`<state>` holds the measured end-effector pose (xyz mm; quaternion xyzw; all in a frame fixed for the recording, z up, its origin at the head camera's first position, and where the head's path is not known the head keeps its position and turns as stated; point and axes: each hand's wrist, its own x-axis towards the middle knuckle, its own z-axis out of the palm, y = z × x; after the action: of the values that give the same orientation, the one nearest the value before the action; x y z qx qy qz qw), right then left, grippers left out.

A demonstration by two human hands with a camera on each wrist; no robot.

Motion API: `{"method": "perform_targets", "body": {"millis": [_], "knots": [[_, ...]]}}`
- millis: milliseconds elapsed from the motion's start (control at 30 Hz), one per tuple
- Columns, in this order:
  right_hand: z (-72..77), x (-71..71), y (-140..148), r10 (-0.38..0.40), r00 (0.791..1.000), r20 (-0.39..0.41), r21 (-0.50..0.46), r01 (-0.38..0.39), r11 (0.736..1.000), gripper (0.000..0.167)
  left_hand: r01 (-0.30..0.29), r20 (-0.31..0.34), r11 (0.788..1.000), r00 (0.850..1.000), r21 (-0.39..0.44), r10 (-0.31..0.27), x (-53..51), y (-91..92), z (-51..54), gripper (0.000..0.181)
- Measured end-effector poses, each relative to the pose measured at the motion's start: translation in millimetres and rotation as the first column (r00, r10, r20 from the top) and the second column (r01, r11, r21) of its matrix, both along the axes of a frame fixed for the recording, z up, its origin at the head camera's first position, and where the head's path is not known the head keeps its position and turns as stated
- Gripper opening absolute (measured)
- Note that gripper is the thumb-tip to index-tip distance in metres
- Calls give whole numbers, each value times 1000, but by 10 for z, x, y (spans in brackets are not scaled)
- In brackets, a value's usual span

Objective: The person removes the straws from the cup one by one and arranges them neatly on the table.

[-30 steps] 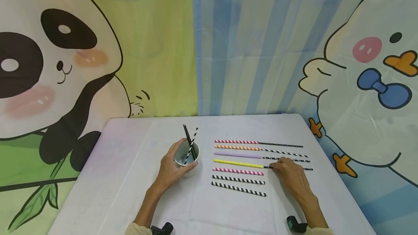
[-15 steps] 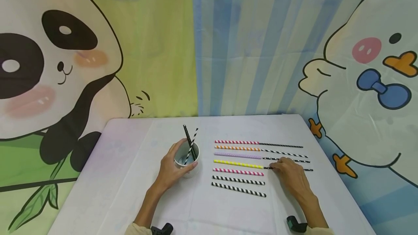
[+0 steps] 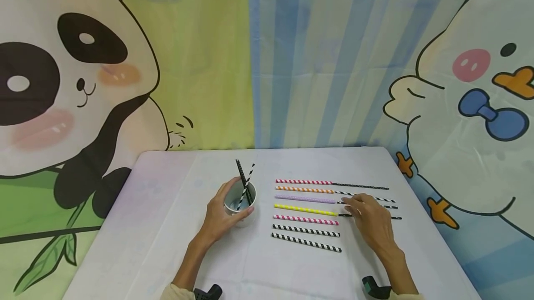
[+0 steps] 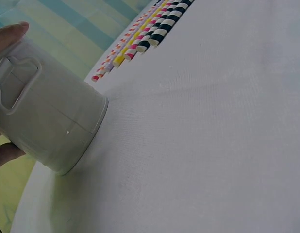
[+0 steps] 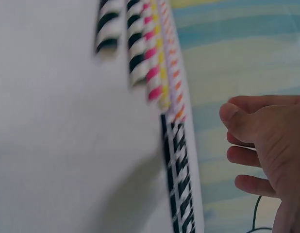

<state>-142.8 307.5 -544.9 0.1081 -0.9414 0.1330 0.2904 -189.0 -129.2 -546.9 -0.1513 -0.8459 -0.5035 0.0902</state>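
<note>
My left hand (image 3: 221,212) grips a white cup (image 4: 62,111) around its side, with the cup standing on the table. Two thin straws lean inside it: a black dotted straw (image 3: 239,168) and a black-and-white striped straw (image 3: 251,171). My right hand (image 3: 371,221) hovers over the black straws on the right, its fingers loosely bent and nothing seen between them. Beneath it, a thin black straw (image 3: 344,215) lies end to end with a yellow striped straw (image 3: 305,210); its middle is hidden in the head view. A purple straw (image 3: 304,199) lies just beyond.
A red striped straw (image 3: 303,181) and an orange striped straw (image 3: 304,189) lie farther back, each with a thin dark straw at its right end. Nearer are a pink striped straw (image 3: 305,220) and two black-and-white straws (image 3: 306,242). Printed curtains (image 3: 325,59) hang behind the table.
My right hand has come off the black straw beside the yellow one and risen slightly, shifting away from me. The left hand and cup have stayed put.
</note>
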Motion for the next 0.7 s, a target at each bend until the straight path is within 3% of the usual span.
{"method": "perform_targets", "body": {"millis": [133, 233, 400, 700], "knots": [[158, -57, -223, 3, 1000, -30, -174, -8, 985, 33, -5, -4, 1000, 1000, -3, 5, -7, 3, 7, 92], [251, -95, -422, 23, 999, 25, -374, -12, 927, 26, -4, -7, 1000, 1000, -5, 4, -7, 0, 4, 92], [344, -178, -745, 137, 984, 114, -663, -28, 748, 20, 0, -9, 1000, 1000, -11, 0, -9, -5, -9, 92], [464, -329, -1263, 276, 951, 138, -872, -15, 488, 25, -3, 15, 1000, 1000, -9, 3, 17, -1, 6, 91]]}}
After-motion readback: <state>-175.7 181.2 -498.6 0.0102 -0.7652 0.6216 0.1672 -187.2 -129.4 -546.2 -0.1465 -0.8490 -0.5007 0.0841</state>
